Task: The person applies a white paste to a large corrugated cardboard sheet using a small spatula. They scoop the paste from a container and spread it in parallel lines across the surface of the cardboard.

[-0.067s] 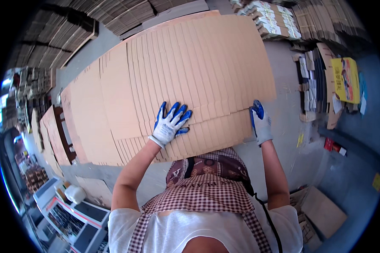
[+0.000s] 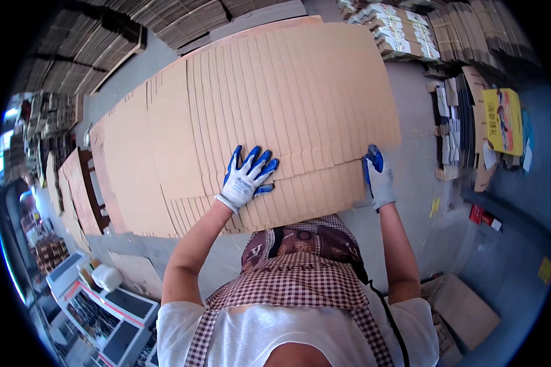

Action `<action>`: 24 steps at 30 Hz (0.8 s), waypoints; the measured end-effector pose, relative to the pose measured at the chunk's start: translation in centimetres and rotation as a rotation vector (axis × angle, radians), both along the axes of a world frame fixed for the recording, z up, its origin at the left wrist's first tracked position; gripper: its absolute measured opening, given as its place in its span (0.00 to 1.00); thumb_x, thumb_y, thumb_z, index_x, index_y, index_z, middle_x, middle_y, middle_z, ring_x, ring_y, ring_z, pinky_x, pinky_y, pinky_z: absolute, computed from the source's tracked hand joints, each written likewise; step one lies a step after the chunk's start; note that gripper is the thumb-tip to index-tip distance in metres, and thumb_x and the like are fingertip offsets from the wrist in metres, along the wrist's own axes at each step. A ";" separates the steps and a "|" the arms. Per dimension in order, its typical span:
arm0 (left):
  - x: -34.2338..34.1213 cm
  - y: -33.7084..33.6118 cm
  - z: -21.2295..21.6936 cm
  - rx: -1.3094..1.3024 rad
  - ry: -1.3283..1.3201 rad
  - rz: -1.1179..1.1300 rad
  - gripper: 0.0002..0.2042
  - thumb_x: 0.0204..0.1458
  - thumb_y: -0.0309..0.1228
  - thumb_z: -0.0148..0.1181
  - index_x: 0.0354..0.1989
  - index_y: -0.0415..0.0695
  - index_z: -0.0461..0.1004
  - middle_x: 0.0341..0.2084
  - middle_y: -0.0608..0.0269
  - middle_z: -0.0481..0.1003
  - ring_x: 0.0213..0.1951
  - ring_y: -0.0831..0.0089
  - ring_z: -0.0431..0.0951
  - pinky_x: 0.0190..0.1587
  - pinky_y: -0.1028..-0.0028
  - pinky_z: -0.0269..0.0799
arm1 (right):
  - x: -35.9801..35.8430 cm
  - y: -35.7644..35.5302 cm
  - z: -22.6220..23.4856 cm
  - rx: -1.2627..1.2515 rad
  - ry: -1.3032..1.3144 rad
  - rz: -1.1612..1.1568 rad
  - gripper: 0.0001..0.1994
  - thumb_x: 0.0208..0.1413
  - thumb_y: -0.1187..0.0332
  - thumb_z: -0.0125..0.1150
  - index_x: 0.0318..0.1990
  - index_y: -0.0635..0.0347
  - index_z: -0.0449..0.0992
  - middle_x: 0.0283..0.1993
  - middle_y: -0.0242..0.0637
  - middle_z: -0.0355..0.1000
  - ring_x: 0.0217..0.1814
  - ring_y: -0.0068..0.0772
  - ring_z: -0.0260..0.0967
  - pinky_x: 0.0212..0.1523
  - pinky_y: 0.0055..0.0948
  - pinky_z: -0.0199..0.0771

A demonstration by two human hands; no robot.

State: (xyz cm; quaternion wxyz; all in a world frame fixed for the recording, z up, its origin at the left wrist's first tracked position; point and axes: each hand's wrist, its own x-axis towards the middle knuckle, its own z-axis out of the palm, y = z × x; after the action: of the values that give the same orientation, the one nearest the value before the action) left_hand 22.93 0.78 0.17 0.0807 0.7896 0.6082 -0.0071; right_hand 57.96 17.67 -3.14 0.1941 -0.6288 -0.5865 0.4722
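Grey floor [image 2: 415, 162] beyond R hand [image 2: 381, 178], curled at edge of cardboard sheets [image 2: 281, 98]; can't tell if gripping. L hand [image 2: 245, 181] spread flat atop them. Prob. light, stiffish, creasable; I'd take opp. edges.

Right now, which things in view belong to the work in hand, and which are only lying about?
In use:
overlapping cardboard sheets
left grip, gloved, spread on them
right grip, gloved, at their right edge

Apparently lying about:
yellow printed item, right
white container, lower left
bundled stack, upper right
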 end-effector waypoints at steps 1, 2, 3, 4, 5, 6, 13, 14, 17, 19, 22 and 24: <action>0.0 0.3 0.1 -0.021 -0.003 0.008 0.33 0.53 0.57 0.50 0.68 0.62 0.61 0.68 0.66 0.60 0.69 0.61 0.57 0.70 0.40 0.41 | 0.1 0.7 -0.4 -0.003 0.042 0.001 0.22 0.60 0.66 0.59 0.61 0.61 0.70 0.61 0.42 0.71 0.62 0.40 0.69 0.63 0.32 0.66; 0.1 0.2 0.2 -0.019 0.007 0.015 0.33 0.53 0.57 0.49 0.68 0.63 0.61 0.68 0.66 0.60 0.69 0.62 0.57 0.70 0.40 0.41 | 0.1 1.4 -0.8 -0.007 0.084 0.001 0.22 0.60 0.66 0.59 0.61 0.61 0.70 0.61 0.43 0.71 0.62 0.41 0.69 0.63 0.33 0.66; 0.3 0.2 0.1 -0.016 0.013 0.020 0.33 0.53 0.58 0.48 0.68 0.63 0.61 0.68 0.66 0.60 0.69 0.62 0.57 0.70 0.40 0.41 | -0.1 2.1 -0.7 0.034 0.050 0.033 0.22 0.60 0.65 0.59 0.61 0.61 0.70 0.61 0.43 0.71 0.62 0.42 0.68 0.63 0.34 0.66; 0.4 0.1 0.0 -0.013 0.018 0.023 0.33 0.54 0.58 0.48 0.68 0.64 0.61 0.68 0.66 0.61 0.69 0.62 0.57 0.70 0.41 0.41 | -0.4 2.7 -0.5 0.075 0.017 0.063 0.22 0.60 0.64 0.59 0.61 0.61 0.70 0.60 0.44 0.71 0.62 0.43 0.68 0.63 0.35 0.66; 0.4 0.0 -0.1 -0.005 0.024 0.026 0.33 0.53 0.58 0.48 0.68 0.64 0.61 0.67 0.67 0.61 0.69 0.62 0.57 0.70 0.41 0.41 | -0.7 3.3 -0.4 0.116 -0.015 0.092 0.22 0.60 0.64 0.58 0.61 0.60 0.70 0.60 0.45 0.71 0.62 0.45 0.68 0.63 0.36 0.66; 0.4 -0.2 -0.3 0.004 0.030 0.032 0.33 0.53 0.59 0.48 0.68 0.64 0.61 0.67 0.67 0.61 0.69 0.62 0.57 0.70 0.40 0.41 | -1.3 3.9 0.0 0.167 -0.049 0.131 0.22 0.61 0.63 0.58 0.61 0.60 0.70 0.60 0.45 0.71 0.61 0.46 0.68 0.62 0.37 0.66; 0.5 -0.2 -0.3 0.011 -0.017 0.072 0.34 0.51 0.60 0.49 0.67 0.63 0.63 0.66 0.67 0.63 0.68 0.62 0.59 0.70 0.40 0.41 | -9.9 11.8 3.6 0.438 -0.120 0.452 0.22 0.60 0.61 0.58 0.60 0.56 0.71 0.58 0.47 0.71 0.59 0.49 0.68 0.60 0.41 0.67; 0.7 -0.2 -0.3 0.019 -0.034 0.087 0.34 0.51 0.61 0.50 0.67 0.63 0.63 0.66 0.66 0.63 0.68 0.62 0.59 0.70 0.40 0.42 | -12.3 13.4 3.5 0.500 -0.089 0.514 0.22 0.60 0.60 0.57 0.60 0.56 0.70 0.59 0.47 0.71 0.60 0.49 0.67 0.61 0.41 0.65; 0.9 0.5 -0.4 0.024 -0.041 0.090 0.35 0.50 0.61 0.50 0.67 0.62 0.63 0.66 0.66 0.63 0.67 0.61 0.60 0.70 0.40 0.42 | -20.7 18.6 2.1 0.703 -0.084 0.693 0.23 0.62 0.55 0.52 0.61 0.56 0.69 0.60 0.47 0.70 0.62 0.49 0.65 0.65 0.43 0.59; 0.8 0.0 -0.5 0.012 -0.020 0.098 0.35 0.50 0.61 0.51 0.67 0.63 0.62 0.66 0.66 0.63 0.67 0.61 0.60 0.70 0.41 0.42 | -26.7 20.8 1.9 0.678 -0.103 0.810 0.25 0.64 0.52 0.46 0.63 0.55 0.67 0.64 0.45 0.67 0.66 0.48 0.62 0.68 0.43 0.53; 0.8 0.5 -0.5 0.012 -0.037 0.095 0.35 0.49 0.61 0.51 0.67 0.64 0.62 0.65 0.67 0.64 0.67 0.61 0.61 0.70 0.41 0.43 | -34.0 24.4 -0.6 0.663 -0.229 0.906 0.29 0.66 0.46 0.39 0.68 0.53 0.62 0.71 0.41 0.59 0.72 0.43 0.55 0.72 0.41 0.49; 0.8 0.3 -0.6 0.019 -0.049 0.104 0.35 0.49 0.61 0.51 0.67 0.63 0.62 0.65 0.68 0.64 0.67 0.62 0.62 0.70 0.41 0.45 | -37.2 25.0 -1.2 0.606 -0.337 0.944 0.32 0.65 0.43 0.35 0.70 0.49 0.58 0.74 0.37 0.54 0.75 0.41 0.51 0.73 0.41 0.46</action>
State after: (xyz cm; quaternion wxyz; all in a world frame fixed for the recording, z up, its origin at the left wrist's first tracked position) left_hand 23.77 1.12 -0.46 0.0884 0.7577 0.6462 0.0222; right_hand 20.76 42.64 -4.32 0.0379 -0.2822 -0.9348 0.2123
